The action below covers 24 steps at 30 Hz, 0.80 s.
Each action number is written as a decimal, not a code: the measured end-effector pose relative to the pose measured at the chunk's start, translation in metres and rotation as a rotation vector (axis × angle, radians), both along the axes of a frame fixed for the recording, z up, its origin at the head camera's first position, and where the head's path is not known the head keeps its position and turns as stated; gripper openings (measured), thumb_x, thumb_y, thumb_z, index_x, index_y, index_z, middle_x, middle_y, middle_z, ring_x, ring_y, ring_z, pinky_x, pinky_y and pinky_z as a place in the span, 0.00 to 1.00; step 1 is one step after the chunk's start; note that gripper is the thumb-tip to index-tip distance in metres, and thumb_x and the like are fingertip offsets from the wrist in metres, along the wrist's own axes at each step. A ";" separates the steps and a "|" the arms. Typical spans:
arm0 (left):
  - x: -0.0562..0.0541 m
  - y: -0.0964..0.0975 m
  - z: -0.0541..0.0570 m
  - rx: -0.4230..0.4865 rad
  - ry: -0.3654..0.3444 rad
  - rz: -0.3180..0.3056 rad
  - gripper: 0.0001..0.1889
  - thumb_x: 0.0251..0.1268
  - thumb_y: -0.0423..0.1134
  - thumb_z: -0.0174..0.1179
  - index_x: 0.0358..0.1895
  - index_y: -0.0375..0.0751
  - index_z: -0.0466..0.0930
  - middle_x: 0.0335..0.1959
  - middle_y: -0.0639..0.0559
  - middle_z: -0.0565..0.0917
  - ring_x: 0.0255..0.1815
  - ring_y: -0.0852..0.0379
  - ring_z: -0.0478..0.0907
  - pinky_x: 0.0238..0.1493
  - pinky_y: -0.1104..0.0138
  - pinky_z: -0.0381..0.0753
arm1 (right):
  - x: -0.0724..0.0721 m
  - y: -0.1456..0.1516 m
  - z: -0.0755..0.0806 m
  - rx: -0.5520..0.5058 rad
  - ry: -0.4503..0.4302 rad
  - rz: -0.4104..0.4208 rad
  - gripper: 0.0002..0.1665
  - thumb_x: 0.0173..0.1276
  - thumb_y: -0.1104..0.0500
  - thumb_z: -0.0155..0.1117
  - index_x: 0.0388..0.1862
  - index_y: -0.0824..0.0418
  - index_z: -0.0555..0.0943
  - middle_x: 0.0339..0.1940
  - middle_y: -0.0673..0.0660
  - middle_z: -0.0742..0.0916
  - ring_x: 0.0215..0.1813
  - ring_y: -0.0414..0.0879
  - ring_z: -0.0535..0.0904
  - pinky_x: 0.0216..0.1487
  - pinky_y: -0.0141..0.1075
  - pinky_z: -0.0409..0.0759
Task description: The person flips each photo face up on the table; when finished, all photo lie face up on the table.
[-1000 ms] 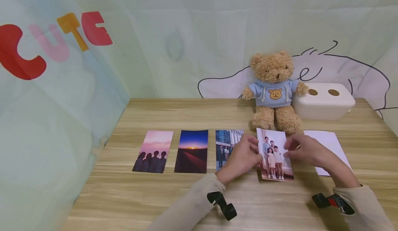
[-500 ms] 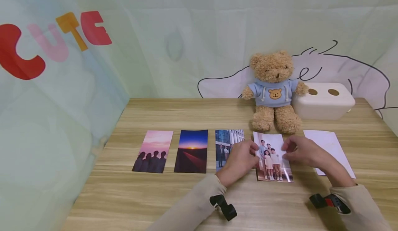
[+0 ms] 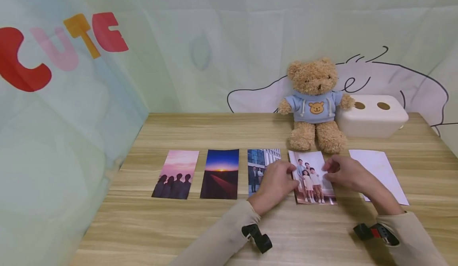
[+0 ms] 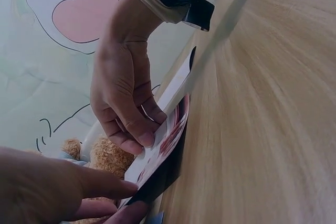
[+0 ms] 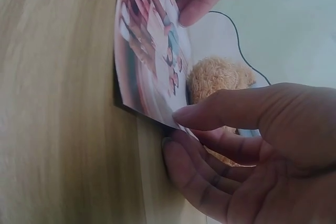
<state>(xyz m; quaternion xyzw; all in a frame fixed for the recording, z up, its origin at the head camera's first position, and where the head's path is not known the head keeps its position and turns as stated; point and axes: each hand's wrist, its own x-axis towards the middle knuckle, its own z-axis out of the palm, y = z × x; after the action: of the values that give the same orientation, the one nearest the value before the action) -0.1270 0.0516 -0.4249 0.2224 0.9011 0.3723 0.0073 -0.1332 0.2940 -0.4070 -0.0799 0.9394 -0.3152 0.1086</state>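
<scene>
A family photo print (image 3: 309, 178) is pinched between my two hands in the head view, a little above the table. My left hand (image 3: 273, 184) holds its left edge, and my right hand (image 3: 348, 174) holds its right edge between thumb and fingers. In the right wrist view the photo (image 5: 152, 51) is tilted, with a shadow beneath it. Partly hidden by my left hand lies a photo of people before a building (image 3: 257, 170). Further left are a sunset road photo (image 3: 220, 174) and a pink-sky silhouette photo (image 3: 175, 174). A white card (image 3: 379, 170) lies behind my right hand.
A teddy bear (image 3: 315, 103) in a blue hoodie sits just behind the held photo. Beside it stands a white box (image 3: 373, 117) with round holes on top. Printed fabric (image 3: 200, 51) hangs behind the wooden table (image 3: 200, 230).
Both hands keep their pinch on the family photo. It has shifted slightly left, its lower edge now a little farther from me, and my right hand has moved left with it.
</scene>
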 end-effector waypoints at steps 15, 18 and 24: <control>-0.003 -0.002 -0.002 -0.018 -0.007 0.038 0.22 0.50 0.30 0.80 0.52 0.31 0.90 0.42 0.45 0.85 0.41 0.56 0.78 0.46 0.70 0.79 | 0.000 -0.003 -0.001 -0.016 0.026 -0.022 0.12 0.65 0.65 0.75 0.43 0.69 0.83 0.36 0.58 0.86 0.39 0.50 0.80 0.41 0.44 0.78; -0.003 -0.003 -0.001 -0.024 -0.001 0.043 0.22 0.51 0.31 0.80 0.52 0.32 0.90 0.41 0.46 0.84 0.40 0.56 0.77 0.44 0.70 0.78 | 0.000 -0.002 0.000 -0.013 0.019 -0.021 0.12 0.65 0.64 0.75 0.44 0.69 0.83 0.37 0.58 0.86 0.40 0.51 0.81 0.41 0.45 0.78; -0.004 -0.004 0.003 0.002 0.006 0.053 0.20 0.54 0.34 0.81 0.51 0.32 0.90 0.41 0.46 0.85 0.42 0.55 0.79 0.46 0.69 0.79 | 0.002 0.002 0.003 -0.011 0.040 -0.016 0.14 0.65 0.61 0.78 0.44 0.68 0.85 0.38 0.57 0.88 0.42 0.53 0.84 0.44 0.47 0.80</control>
<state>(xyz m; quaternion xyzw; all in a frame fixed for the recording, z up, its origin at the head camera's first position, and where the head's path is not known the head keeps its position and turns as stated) -0.1306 0.0477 -0.4214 0.1996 0.9063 0.3724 -0.0055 -0.1314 0.2964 -0.4037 -0.0794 0.9401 -0.3197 0.0871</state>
